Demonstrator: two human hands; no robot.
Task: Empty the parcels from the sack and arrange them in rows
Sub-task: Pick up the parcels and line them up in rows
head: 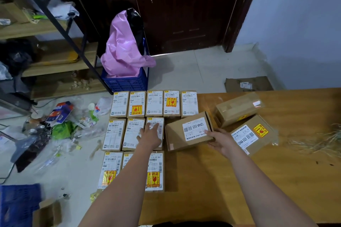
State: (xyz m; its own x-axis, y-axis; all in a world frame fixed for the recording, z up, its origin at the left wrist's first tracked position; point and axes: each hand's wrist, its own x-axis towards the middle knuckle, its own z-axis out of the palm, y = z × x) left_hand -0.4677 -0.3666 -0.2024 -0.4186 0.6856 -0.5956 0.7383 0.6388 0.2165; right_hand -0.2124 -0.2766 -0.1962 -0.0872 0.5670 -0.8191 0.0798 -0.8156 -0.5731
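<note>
Several brown cardboard parcels with white labels lie in rows on the left part of the wooden table (212, 180). My left hand (150, 136) rests flat, fingers straight, on the third parcel of the middle row (160, 125). My right hand (220, 139) grips the near right edge of a tilted parcel (188, 131) labelled 12V4A-5525, which lies askew next to that row. Two more parcels lie loose to the right, one plain-topped (238, 109) and one with a yellow fragile sticker (256, 134). No sack shows on the table.
A blue crate (127, 83) with pink and black plastic bags stands on the floor beyond the table. Rubbish (62, 121) litters the floor at left, under metal shelving (55, 57). Dry straw (321, 140) lies on the table's right. A flattened carton (248, 84) lies by the wall.
</note>
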